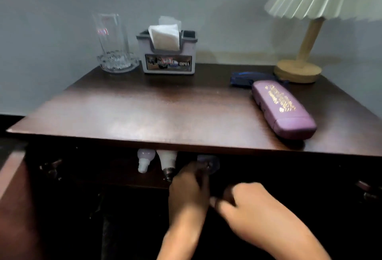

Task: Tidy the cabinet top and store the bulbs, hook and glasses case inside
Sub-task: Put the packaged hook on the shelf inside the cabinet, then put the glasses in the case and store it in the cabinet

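Two white bulbs [145, 161] [167, 162] lie side by side on the shelf inside the open cabinet, their bases pointing toward me. Just right of them is a clear suction-cup hook [213, 163], and the fingertips of my left hand [188, 193] are closed on it at the shelf's front. My right hand [258, 210] hovers lower and to the right, blurred, with loosely bent fingers and nothing in it. A purple glasses case [283, 109] with gold lettering lies on the right side of the dark wooden cabinet top [144, 111].
At the back of the top stand a tall glass [111, 38] in a glass ashtray [117, 64], a tissue holder [167, 53] and a wooden lamp [299, 67]. A dark blue object [246, 79] lies behind the case. The left cabinet door [12, 187] hangs open.
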Demonstrator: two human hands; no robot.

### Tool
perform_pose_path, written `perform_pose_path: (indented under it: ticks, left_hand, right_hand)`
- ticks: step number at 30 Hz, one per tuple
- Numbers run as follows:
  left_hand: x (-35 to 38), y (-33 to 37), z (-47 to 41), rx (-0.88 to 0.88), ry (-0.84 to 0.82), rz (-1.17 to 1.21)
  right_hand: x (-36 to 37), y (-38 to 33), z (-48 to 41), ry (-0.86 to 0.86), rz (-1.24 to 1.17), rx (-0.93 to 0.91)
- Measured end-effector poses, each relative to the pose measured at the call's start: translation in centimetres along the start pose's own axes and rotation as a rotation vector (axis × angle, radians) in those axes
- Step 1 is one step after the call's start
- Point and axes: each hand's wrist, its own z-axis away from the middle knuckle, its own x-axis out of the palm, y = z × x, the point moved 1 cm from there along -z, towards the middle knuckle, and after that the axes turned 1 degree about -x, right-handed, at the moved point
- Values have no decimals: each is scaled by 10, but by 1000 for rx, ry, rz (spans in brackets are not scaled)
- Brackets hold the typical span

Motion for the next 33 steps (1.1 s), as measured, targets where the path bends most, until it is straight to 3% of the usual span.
perform_pose_path:
  ticks: [2, 5, 8, 11, 16, 19, 22, 24, 29, 33]
  left_hand:
    - [-24, 8, 14, -26, -175, 32]
    - [-68, 30, 25, 49, -448, 204]
    - [-103, 54, 21, 46, -403, 417]
    - [-110, 69, 3, 49, -315, 458]
    - [-102, 91, -34, 193, -224, 328]
    - [-90, 100, -57, 317, -278, 295]
    - [-76, 99, -78, 370, -413, 278]
    - [-71, 95, -88, 395, -420, 275]
    - [-73, 83, -99, 326, -406, 275]
    - [-71, 74, -102, 242, -358, 324]
  right_hand:
    - [-42, -19, 35, -18, -87, -62]
    - [-102, -23, 48, 365, -200, -33]
    - [-122, -14, 18, 717, -41, 83]
    - [-113, -2, -12, 629, 159, 279]
    - [-112, 20, -35, 519, 206, 288]
    - [-119, 32, -36, 445, 160, 133]
    - [-130, 26, -31, 295, 79, -152]
    - [-130, 20, -36, 241, 70, -310]
    - [-122, 26, -55, 325, -97, -518]
    - [-123, 22, -60, 551, 117, -626]
